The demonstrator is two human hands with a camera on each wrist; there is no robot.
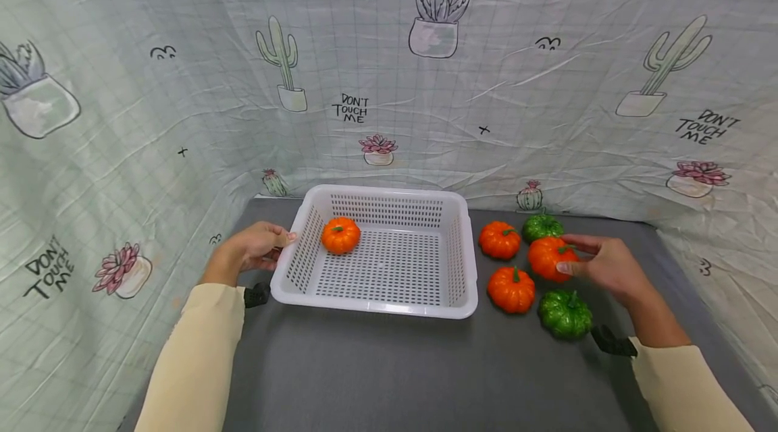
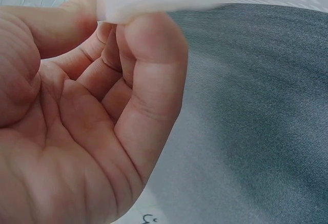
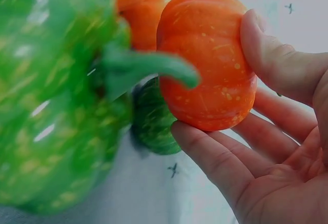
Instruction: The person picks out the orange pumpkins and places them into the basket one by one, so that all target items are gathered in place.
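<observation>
A white plastic basket (image 1: pixel 373 309) with slotted walls stands on the grey table, one orange pumpkin (image 1: pixel 341 235) lying inside at its left. My left hand (image 1: pixel 258 246) pinches the basket's left rim between thumb and curled fingers, as the left wrist view shows. At the right, my right hand (image 1: pixel 608 266) holds another orange pumpkin (image 3: pixel 207 60) between thumb and fingers. Around it lie two more orange pumpkins (image 1: pixel 511 289) and two green pumpkins (image 1: pixel 565 314). In the right wrist view a green pumpkin (image 3: pixel 51 96) looms close and blurred at the left.
A pale cloth (image 1: pixel 389 67) printed with cacti hangs behind the table and along its sides. The grey tabletop (image 1: pixel 395 371) extends in front of the basket. Dark bands (image 1: pixel 256 295) sit at both wrists.
</observation>
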